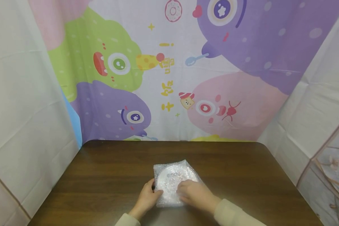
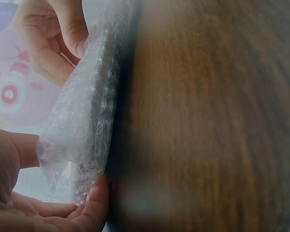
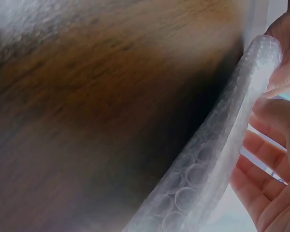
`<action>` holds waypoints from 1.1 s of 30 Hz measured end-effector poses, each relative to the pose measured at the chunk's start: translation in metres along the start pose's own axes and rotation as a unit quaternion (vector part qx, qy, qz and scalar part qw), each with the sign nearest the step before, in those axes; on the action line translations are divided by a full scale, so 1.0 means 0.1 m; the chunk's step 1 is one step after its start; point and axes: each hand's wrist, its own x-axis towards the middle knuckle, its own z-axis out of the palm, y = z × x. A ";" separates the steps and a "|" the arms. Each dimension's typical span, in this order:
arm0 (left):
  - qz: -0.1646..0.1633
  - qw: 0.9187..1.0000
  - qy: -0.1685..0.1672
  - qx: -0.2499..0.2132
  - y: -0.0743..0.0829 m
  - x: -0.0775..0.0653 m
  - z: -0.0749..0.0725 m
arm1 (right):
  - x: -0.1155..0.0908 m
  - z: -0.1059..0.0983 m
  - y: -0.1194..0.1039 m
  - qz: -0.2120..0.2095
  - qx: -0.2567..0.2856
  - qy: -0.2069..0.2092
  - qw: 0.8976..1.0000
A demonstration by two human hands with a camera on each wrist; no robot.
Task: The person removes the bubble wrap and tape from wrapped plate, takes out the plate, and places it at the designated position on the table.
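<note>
A flat, round white item (image 1: 169,178), like a plate or lid, lies in clear bubble wrap (image 1: 169,202) on the brown table. My left hand (image 1: 147,195) grips the package's left edge, thumb on top and fingers at the side and underneath. In the left wrist view, that edge of the bubble wrap (image 2: 79,130) is slightly above the tabletop. My right hand (image 1: 196,193) is over the package's right part, its fingertips touching the upper face. The right wrist view shows this right hand (image 3: 275,164) with loosely bent, spread fingers, not wrapped round the edge.
The dark wooden table (image 1: 107,169) extends around the package on all sides. A cartoon-printed cloth (image 1: 169,125) hangs behind its far edge. Pale cloths (image 1: 22,110) hang at the left and right.
</note>
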 end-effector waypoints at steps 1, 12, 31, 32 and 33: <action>0.000 1.000 0.001 0.002 0.00 0.00 0.00 | 0.00 0.00 0.00 -0.004 -0.004 0.003 1.000; -0.016 1.000 -0.008 -0.011 -0.03 0.00 0.00 | 0.03 0.00 -0.01 -0.033 -0.023 0.026 0.999; -0.022 0.999 -0.016 -0.017 -0.03 -0.01 0.00 | -0.06 -0.04 0.07 -0.079 0.013 0.019 0.997; -0.022 0.999 -0.015 -0.017 -0.03 -0.01 0.00 | -0.06 -0.05 0.07 -0.081 0.013 0.017 0.996; -0.021 1.000 -0.015 -0.017 -0.03 -0.01 0.00 | -0.06 -0.05 0.07 -0.083 0.013 0.016 0.996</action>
